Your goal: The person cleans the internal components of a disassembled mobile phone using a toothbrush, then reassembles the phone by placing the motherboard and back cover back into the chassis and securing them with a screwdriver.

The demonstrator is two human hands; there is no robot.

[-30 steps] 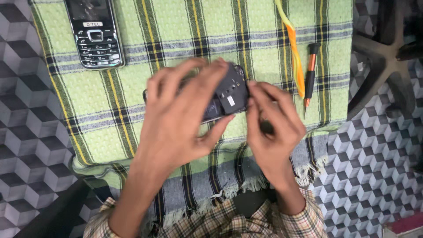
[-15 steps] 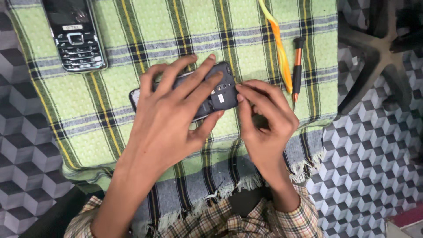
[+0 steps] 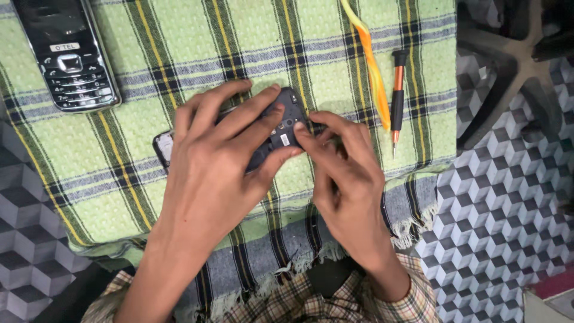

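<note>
Head view: a green checked cloth point(image 3: 179, 72) covers the table. On it lies a dark phone point(image 3: 281, 128), back up, its long axis slanting from lower left to upper right. The left hand point(image 3: 221, 161) lies spread across the phone, fingers pressing it down. The right hand point(image 3: 347, 179) pinches its upper right end. Another phone point(image 3: 66, 54) lies keypad-up at far left; a screwdriver point(image 3: 397, 98) points its tip toward the person, beside an orange strip point(image 3: 371, 66).

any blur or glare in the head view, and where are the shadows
Head view: sharp and evenly lit, cloth weave crisp; faint sheen on the spare phone screen; soft shadows under the left hand and right hand on the open phone; no obvious distortion.
</note>
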